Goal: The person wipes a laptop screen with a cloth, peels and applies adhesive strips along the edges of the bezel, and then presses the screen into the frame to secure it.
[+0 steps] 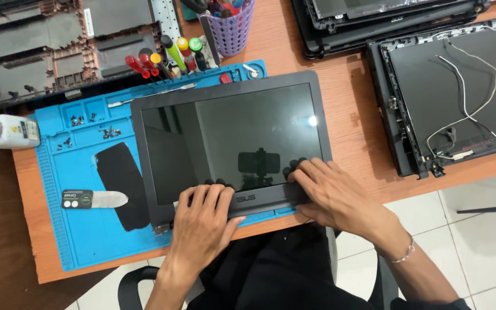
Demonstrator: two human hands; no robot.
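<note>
Head view: left hand [202, 221] and right hand [331, 192] lie flat, fingers spread, on laptop screen [233, 138].

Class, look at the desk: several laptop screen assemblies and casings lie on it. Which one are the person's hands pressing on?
The grey-framed screen panel lying on the blue mat. Both the left hand and right hand rest on its bottom bezel; the black casings at the back and right lie untouched.

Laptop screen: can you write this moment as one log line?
left hand: on laptop screen bottom bezel | right hand: fingertips on same bezel | under it: blue mat
</note>
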